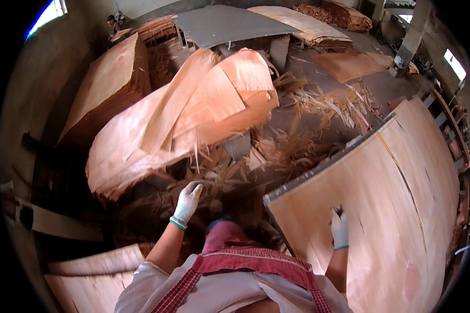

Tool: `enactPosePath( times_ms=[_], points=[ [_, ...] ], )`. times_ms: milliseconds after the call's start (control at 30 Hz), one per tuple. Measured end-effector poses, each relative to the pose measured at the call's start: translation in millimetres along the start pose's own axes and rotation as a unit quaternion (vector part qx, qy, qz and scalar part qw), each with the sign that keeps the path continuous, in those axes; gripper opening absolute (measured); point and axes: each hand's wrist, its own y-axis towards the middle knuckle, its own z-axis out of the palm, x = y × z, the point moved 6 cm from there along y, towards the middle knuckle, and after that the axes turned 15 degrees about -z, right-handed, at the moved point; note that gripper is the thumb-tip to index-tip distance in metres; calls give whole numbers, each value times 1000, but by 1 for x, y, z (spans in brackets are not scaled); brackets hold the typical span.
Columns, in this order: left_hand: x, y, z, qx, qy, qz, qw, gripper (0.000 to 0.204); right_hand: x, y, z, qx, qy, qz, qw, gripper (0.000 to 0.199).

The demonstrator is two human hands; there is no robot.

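My left hand (187, 202), in a white glove with a green cuff, hangs over the scrap-strewn floor. Its fingers are loosely bent, and nothing shows in them. My right hand (340, 229), also gloved, is over the large pale wood veneer sheet (386, 208) on the right-hand table. Its fingers are closed around a small dark thing (337, 209) that I cannot make out. A long dark slit runs along the sheet, and a pinkish patch lies near its lower part. Left of centre ahead is a stack of veneer (125, 138) with loose pieces (214, 96) across it.
Veneer scraps (339, 107) litter the floor between the stacks. A tall veneer pile (107, 78) stands at the left, and a grey-topped table (230, 26) at the back. More veneer (96, 274) lies at lower left. A pillar (415, 34) rises at far right. Another person (111, 23) is far back left.
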Motion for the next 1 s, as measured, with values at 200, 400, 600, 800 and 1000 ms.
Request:
enactPosePath(
  times_ms=[200, 400, 600, 800, 1000],
  points=[
    [-50, 201, -23, 18, 141, 95, 985, 25, 20, 38, 42, -164, -51, 0, 985, 21],
    [-129, 360, -43, 26, 183, 103, 977, 28, 124, 174, 222, -78, 54, -35, 995, 23],
    [-169, 432, -35, 47, 222, 155, 962, 28, 116, 371, 376, -48, 64, -71, 994, 14],
    [-127, 490, -21, 108, 223, 115, 962, 38, 46, 482, 482, -281, 256, 68, 922, 51],
    [-168, 543, 26, -117, 370, 269, 881, 41, 69, 540, 499, -184, 284, -12, 941, 12]
  ],
)
